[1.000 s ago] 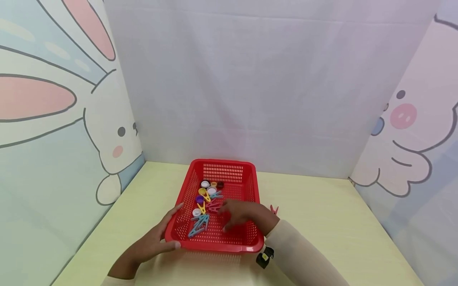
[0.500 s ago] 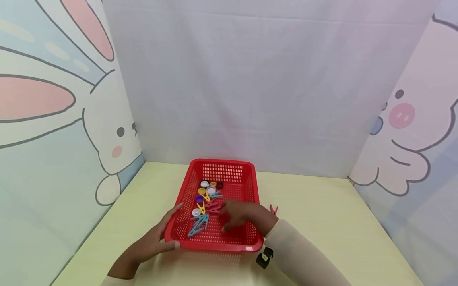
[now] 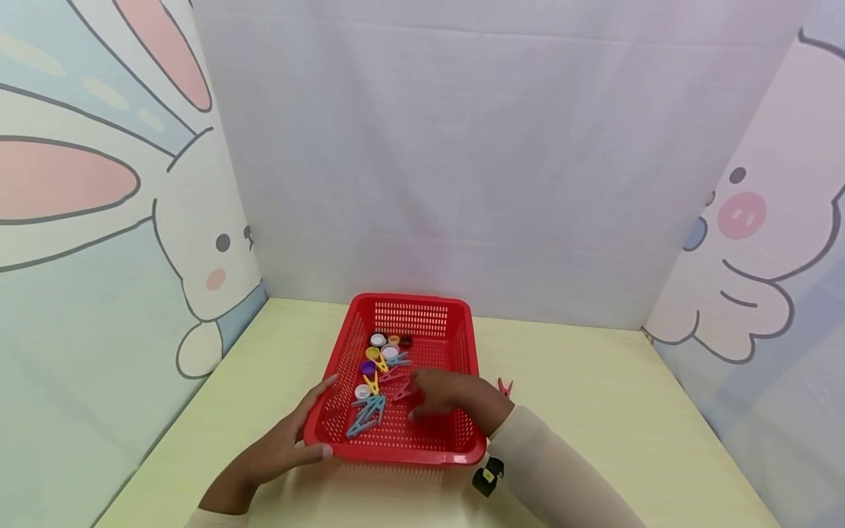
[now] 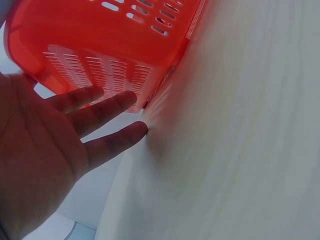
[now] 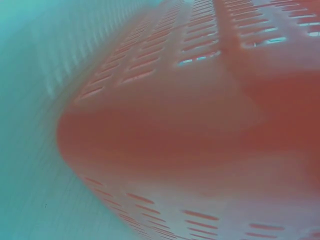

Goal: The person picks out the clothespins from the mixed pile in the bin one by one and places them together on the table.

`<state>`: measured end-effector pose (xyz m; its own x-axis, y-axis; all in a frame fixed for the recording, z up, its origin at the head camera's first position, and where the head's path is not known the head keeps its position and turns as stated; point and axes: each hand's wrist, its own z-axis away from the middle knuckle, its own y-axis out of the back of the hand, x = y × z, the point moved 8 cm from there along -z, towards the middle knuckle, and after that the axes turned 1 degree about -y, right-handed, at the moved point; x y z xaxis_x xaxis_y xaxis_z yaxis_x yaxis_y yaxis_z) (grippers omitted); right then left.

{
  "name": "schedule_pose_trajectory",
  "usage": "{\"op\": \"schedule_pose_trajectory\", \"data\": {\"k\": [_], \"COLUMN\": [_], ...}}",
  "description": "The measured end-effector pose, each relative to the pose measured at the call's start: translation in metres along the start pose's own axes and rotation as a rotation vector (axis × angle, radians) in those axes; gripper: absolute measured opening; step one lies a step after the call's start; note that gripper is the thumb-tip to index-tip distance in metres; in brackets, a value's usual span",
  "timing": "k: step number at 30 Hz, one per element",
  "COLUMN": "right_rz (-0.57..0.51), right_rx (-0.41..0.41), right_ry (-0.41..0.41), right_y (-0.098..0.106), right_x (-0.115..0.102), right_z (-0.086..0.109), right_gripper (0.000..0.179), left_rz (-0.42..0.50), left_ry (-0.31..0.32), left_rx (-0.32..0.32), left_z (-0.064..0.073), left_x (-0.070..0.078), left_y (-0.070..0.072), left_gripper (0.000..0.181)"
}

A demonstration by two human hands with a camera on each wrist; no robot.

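A red perforated plastic basket (image 3: 432,456) stands on the table. My left hand (image 3: 280,447) lies at its near left corner, thumb by the front rim, fingers spread and straight along the outside in the left wrist view. My right hand (image 3: 436,396) reaches over the right rim into the basket, thumb and index finger apart. Its fingertips are at a pink clothespin (image 3: 402,391); contact is hard to make out. Another pink clothespin (image 3: 391,375), yellow clothespins (image 3: 372,384) and blue clothespins (image 3: 366,416) lie to the left. The right wrist view shows only the basket's outside.
Several bottle caps lie along the basket's left side, among them a purple cap (image 3: 368,368) and a white cap (image 3: 362,392). A pink clothespin (image 3: 505,387) lies on the table (image 3: 594,411) right of the basket. A pale curtain (image 3: 449,161) and printed side panels surround the table.
The pink clothespin by my right fingertips has shifted slightly right and nearer, and turned, away from the other pink one. My left hand and the basket have stayed put.
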<state>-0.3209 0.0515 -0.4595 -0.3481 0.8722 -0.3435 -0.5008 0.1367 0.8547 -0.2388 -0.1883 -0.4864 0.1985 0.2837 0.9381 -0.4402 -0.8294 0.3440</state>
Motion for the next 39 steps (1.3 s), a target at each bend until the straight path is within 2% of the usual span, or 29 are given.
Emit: {"op": "schedule_pose_trajectory", "data": {"k": [3, 7, 11, 16, 26, 34, 39], "right_rz": [0.008, 0.004, 0.015, 0.047, 0.031, -0.035, -0.040], "right_rx": [0.007, 0.025, 0.036, 0.007, -0.019, 0.001, 0.016], "right_ry": [0.026, 0.049, 0.065, 0.065, 0.018, -0.024, -0.021], "right_y": [0.0008, 0.0023, 0.0031, -0.0002, -0.0030, -0.0024, -0.0021], "right_x": [-0.0021, -0.0032, -0.0041, -0.0036, -0.0001, 0.0024, 0.0028], "right_z": [0.0000, -0.0011, -0.0014, -0.0020, -0.0041, -0.0028, -0.0036], "right_gripper": [0.048, 0.039, 0.043, 0.051, 0.054, 0.066, 0.062], "left_rz": [0.000, -0.004, -0.004, -0.008, -0.024, -0.032, -0.020], "left_ry": [0.002, 0.005, 0.010, 0.007, 0.012, -0.007, 0.008], "left_rx": [0.000, 0.000, 0.000, 0.001, 0.004, 0.000, 0.004], "left_z": [-0.0004, -0.0011, -0.0013, -0.0010, -0.0007, -0.0006, -0.0007], "left_x": [-0.0008, -0.0015, -0.0019, -0.0009, -0.0004, 0.0018, 0.0006], "left_y": [0.0002, 0.0006, 0.0010, 0.0014, 0.0012, 0.0009, 0.0008], "left_gripper": [0.117, 0.117, 0.117, 0.117, 0.116, 0.116, 0.116]}}
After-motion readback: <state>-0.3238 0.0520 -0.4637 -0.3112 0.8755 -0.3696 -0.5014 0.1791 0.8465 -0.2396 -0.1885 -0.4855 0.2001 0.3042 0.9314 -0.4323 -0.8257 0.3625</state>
